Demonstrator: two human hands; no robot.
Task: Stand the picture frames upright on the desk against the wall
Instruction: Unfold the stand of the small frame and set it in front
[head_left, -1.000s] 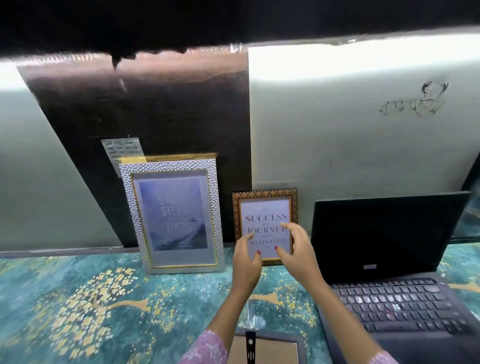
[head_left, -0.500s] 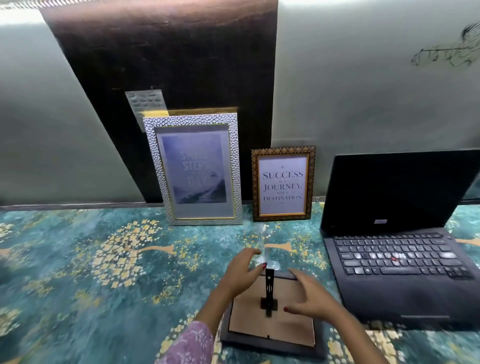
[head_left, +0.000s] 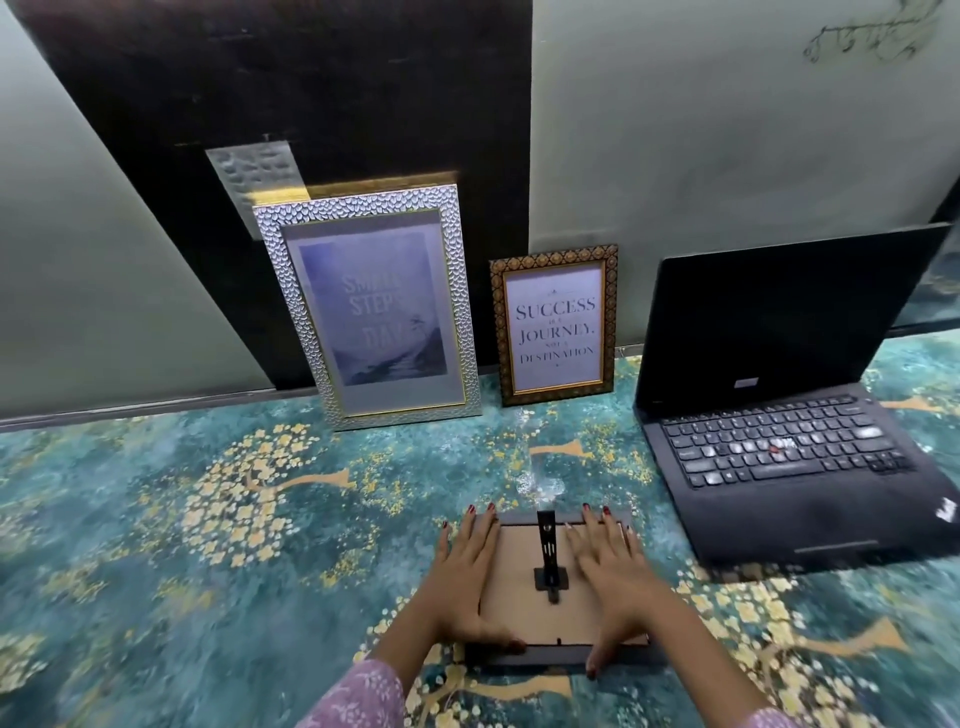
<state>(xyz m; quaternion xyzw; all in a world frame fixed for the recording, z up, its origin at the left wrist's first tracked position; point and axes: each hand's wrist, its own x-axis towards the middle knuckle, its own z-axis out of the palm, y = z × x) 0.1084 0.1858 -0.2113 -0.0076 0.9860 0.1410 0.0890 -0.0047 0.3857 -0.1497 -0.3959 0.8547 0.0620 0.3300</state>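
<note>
A large silver-scaled frame (head_left: 371, 312) leans upright against the dark wall panel. Beside it on the right a small brown patterned frame (head_left: 556, 326) with a "Success" print also stands against the wall. A third frame (head_left: 522, 587) lies face down near the desk's front, its brown cardboard back and black stand strut (head_left: 548, 556) showing. My left hand (head_left: 465, 577) grips that frame's left edge, thumb on the near side. My right hand (head_left: 615, 587) lies on its right part, thumb hooked over the near edge.
An open black laptop (head_left: 779, 415) sits at the right, its screen near the wall. A crumpled bit of clear plastic (head_left: 540, 486) lies just beyond the face-down frame. The desk surface (head_left: 182, 519) has a teal and gold floral pattern.
Both hands left the small brown frame at the wall, came back to the face-down frame and closed on its two sides. The view tilted down.
</note>
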